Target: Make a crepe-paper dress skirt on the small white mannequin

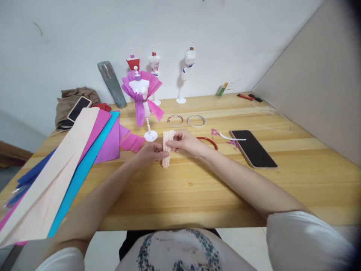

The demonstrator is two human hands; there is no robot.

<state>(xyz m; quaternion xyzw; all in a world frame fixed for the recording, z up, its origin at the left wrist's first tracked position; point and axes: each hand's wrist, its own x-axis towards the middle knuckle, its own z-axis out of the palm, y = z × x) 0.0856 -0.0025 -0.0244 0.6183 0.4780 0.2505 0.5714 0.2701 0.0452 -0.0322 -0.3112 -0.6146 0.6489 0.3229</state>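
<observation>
Between my hands is a narrow pleated strip of pale peach crepe paper (166,160), held upright just above the tabletop. My left hand (153,152) pinches its left side low down, thumb in front. Higher up, my right hand (183,143) grips the right edge with thumb and fingers. Just behind them stands a small white mannequin (140,88) on a round base, wrapped in purple and pink crepe paper (154,81). Pink paper pieces (132,142) lie left of my left hand. A red-brown ring (210,141) lies partly hidden behind my right hand.
Folded peach, pink and blue paper sheets (64,165) cover the left side. Small mannequins (190,58) stand along the wall near a spray bottle (113,84). Two tape rolls (196,120) lie mid-table. A phone (254,148) and paper scraps (232,143) lie right, a glue stick (222,89) behind.
</observation>
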